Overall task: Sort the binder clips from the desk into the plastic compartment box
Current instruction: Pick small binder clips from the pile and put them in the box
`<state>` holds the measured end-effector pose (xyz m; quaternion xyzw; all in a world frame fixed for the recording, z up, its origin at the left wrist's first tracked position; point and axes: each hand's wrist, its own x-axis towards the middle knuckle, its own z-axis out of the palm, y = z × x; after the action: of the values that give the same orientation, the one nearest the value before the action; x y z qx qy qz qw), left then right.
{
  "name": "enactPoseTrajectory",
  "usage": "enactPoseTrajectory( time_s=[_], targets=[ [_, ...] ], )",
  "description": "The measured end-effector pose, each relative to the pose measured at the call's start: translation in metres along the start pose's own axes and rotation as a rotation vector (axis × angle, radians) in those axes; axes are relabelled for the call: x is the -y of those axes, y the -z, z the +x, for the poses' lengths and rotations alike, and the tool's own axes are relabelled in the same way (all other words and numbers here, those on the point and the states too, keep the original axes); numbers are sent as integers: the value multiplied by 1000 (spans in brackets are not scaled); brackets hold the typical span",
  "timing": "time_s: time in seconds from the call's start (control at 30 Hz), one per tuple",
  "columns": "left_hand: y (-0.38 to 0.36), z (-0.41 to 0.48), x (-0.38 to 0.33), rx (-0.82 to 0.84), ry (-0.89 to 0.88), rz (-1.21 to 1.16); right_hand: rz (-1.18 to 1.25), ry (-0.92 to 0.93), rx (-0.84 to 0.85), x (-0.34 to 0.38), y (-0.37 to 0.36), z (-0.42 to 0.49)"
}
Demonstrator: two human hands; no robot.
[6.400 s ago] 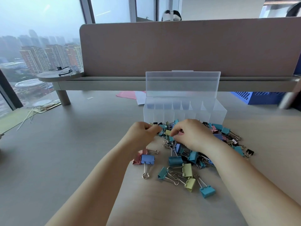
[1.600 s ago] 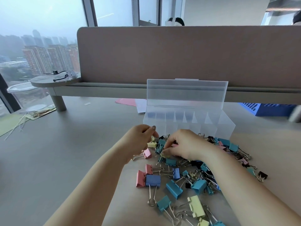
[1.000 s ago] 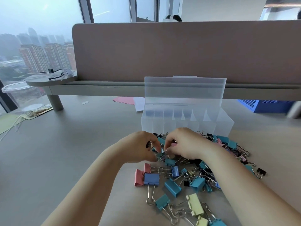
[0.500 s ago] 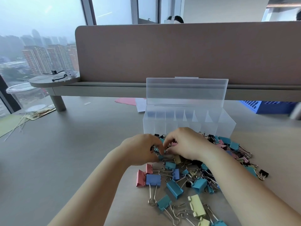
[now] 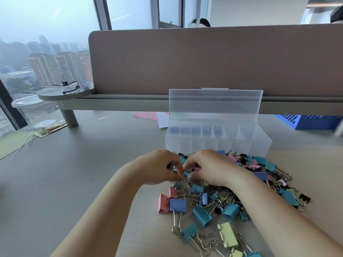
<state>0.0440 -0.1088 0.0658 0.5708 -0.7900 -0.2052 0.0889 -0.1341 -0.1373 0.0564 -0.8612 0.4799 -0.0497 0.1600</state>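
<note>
Lighting: soft, hazy daylight from windows [image 5: 46, 43] behind and left of the plastic compartment box [image 5: 219, 145]. Shadows: faint, diffuse, on desk [image 5: 89, 182] before it. Distortion: wide-angle bowing of partition [image 5: 204, 62] behind it. Blur: smeared object [image 5: 340, 129] to its right.

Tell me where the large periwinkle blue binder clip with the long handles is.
In the head view, the periwinkle blue clip lies on the desk left of centre, nearer the camera than the left hand, right beside a pink clip.
</note>
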Motion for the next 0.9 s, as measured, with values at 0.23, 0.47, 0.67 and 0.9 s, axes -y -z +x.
enactPoseTrajectory(
  time_s=[0.23, 0.47, 0.67, 0.9],
  targets=[
    [-2, -2, -2, 78, 0, -24, -80, -10, -41, -3, 2, -1],
    [5, -3, 5, 51, 35, -40, 391, -35, -65, -4, 4, 3],
    [1, -2, 2, 99, 27, 33, 1334, -142, -18, -3, 7, 8],
    [-3, 1, 5, 56, 11, -1, 1820, -215, 88, -9, 9, 9]
  ],
)
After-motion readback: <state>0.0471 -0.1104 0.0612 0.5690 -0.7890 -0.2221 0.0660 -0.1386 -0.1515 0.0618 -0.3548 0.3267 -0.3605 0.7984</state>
